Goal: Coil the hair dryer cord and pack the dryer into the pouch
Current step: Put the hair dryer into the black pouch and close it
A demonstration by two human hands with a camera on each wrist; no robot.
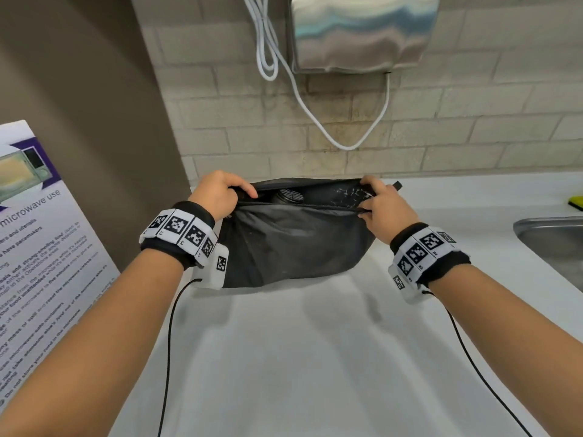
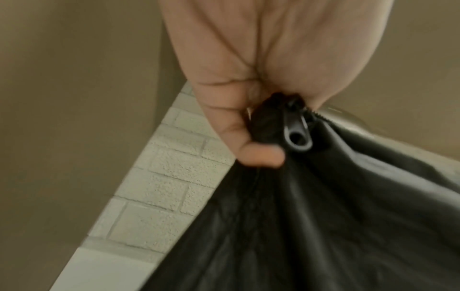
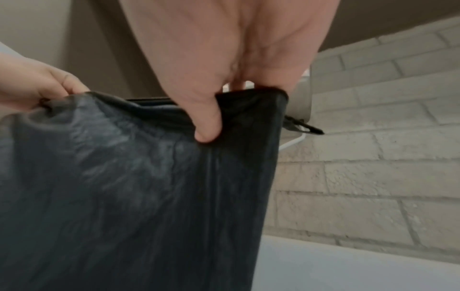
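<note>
A black pouch (image 1: 293, 244) stands upright on the white counter (image 1: 299, 357), its zipped top gaping. Inside, the round grille end of the hair dryer (image 1: 288, 195) shows; its cord is hidden. My left hand (image 1: 220, 197) grips the pouch's left top corner, and in the left wrist view the left hand (image 2: 248, 126) is bunched round the fabric beside the zipper pull (image 2: 297, 135). My right hand (image 1: 383, 205) pinches the right top corner; in the right wrist view the thumb of the right hand (image 3: 206, 122) presses on the pouch (image 3: 139, 187).
A steel dispenser (image 1: 362, 29) hangs on the tiled wall with a white cable (image 1: 315, 111) looping below it. A microwave notice (image 1: 34, 247) leans at the left. A steel sink (image 1: 555, 244) lies at the right, a yellow sponge (image 1: 575, 201) behind it.
</note>
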